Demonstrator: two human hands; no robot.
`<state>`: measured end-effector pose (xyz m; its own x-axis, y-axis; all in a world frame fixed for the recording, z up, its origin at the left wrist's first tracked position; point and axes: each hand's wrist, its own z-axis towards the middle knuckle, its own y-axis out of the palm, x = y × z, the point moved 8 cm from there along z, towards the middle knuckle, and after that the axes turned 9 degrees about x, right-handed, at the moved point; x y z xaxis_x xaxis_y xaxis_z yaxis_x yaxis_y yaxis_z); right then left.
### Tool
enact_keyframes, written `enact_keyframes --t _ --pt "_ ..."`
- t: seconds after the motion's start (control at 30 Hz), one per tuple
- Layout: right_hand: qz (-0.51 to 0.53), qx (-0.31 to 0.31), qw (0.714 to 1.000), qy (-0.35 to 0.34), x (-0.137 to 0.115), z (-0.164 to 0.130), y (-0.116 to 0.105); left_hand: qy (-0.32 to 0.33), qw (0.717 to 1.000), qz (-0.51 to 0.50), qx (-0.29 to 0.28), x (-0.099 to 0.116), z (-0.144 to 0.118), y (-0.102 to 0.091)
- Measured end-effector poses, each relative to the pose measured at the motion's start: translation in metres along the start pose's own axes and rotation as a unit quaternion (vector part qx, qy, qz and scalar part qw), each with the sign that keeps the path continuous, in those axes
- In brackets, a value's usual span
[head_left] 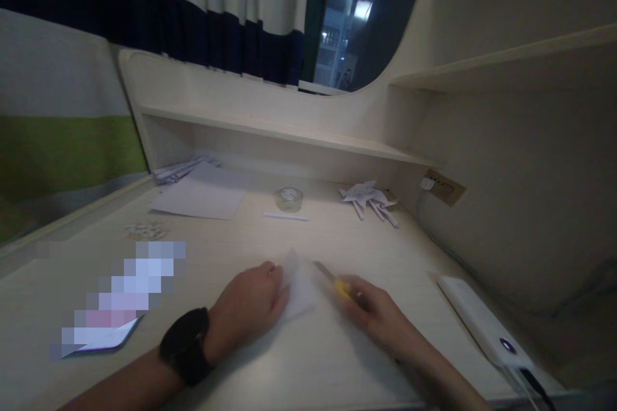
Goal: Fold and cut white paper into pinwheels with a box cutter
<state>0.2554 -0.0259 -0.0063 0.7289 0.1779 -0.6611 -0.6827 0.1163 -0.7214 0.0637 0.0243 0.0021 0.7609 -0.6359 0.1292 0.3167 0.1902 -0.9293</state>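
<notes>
My left hand (255, 298), with a black watch (186, 347) on its wrist, is closed on a piece of white paper (299, 292) just above the desk. The paper looks folded, and its upper end comes to a point. To the right of it, my right hand (369, 311) grips a yellow-handled blade (341, 287). Its grey tip points up and left toward the paper, with a small gap between them. Blur hides whether this tool is a knife or a pair of scissors.
Behind the hands are a roll of clear tape (290, 200) and a thin paper stick (285, 216). Paper pinwheels (369, 199) lie at back right, paper sheets (202, 192) at back left. A phone (113, 334) and small white scraps (147, 230) are left; a white power bank (482, 321) is right.
</notes>
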Motion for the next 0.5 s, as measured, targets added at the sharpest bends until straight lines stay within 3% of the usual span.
enact_keyframes --t 0.23,0.5 --pt "-0.205 -0.008 0.978 -0.032 -0.022 -0.016 0.008 -0.035 0.995 -0.087 0.041 0.005 0.012 -0.001" --pt "-0.233 -0.046 0.969 -0.067 -0.018 -0.011 0.013 -0.015 0.979 -0.184 0.087 0.005 0.014 -0.010"
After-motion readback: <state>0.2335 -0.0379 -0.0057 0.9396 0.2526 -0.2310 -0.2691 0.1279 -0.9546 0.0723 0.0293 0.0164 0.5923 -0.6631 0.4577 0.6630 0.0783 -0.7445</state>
